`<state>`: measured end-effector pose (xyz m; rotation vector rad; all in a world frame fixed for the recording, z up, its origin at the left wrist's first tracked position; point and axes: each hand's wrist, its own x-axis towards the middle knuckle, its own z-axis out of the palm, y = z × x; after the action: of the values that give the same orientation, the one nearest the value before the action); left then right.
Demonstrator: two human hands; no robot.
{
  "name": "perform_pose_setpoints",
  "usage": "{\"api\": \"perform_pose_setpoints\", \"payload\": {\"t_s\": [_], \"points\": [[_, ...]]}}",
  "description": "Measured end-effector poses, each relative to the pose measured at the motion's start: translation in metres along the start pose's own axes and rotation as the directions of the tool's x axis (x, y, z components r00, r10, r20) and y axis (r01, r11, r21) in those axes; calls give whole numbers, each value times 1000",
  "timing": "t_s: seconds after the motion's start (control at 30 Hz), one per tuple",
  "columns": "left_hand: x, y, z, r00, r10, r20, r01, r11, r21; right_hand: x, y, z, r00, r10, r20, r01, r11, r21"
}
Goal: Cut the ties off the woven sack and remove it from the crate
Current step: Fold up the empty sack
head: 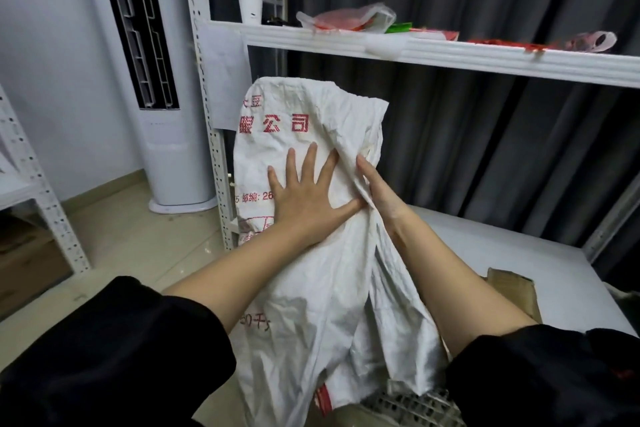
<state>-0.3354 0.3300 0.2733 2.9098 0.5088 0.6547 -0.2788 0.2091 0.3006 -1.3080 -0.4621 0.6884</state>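
Woven sack [311, 253], left hand [304, 198] flat, right hand [381, 198] gripping fold

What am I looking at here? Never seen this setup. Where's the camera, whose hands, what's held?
There is no machine. A person wears one wide-angle camera on the head, looking forward and down, so the two bare arms coming in from the bottom are their own.

The big crumpled white thing with red print is the woven sack, held up in front of a white metal shelf unit. The left hand lies flat on it with fingers spread. The right hand is at a fold along the sack's right side; its fingertips are hidden in the fabric, so I can't tell whether it grips.

At the bottom edge, a bit of the grey slotted crate shows under the sack. The upper shelf holds a paper cup and some plastic bags. No ties or cutting tool are visible.
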Motion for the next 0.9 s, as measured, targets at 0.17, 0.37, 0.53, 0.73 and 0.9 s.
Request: {"api": "perform_pose_setpoints", "payload": {"t_s": [0.17, 0.37, 0.53, 0.73, 0.9], "points": [[-5, -15, -1, 973, 128, 192, -76, 964, -254, 3, 13, -4, 963, -25, -268, -1, 995, -97], [-12, -75, -3, 951, -309, -2, 232, 717, -658, -4, 2, -34, 929, -46, -366, 55, 998, 15], [-15, -111, 3, 862, 106, 496, 447, 303, -842, -6, -7, -51, 937, -83, -339, 109, 992, 58], [-15, -88, -6, 840, 189, 508, 488, 142, -861, -3, -1, -54, 900, -14, -435, 17, 1000, 5], [-16, -87, -14, 896, -109, 431, 445, 199, -873, -13, -3, -67, 877, -39, -479, -67, 977, -203]]}}
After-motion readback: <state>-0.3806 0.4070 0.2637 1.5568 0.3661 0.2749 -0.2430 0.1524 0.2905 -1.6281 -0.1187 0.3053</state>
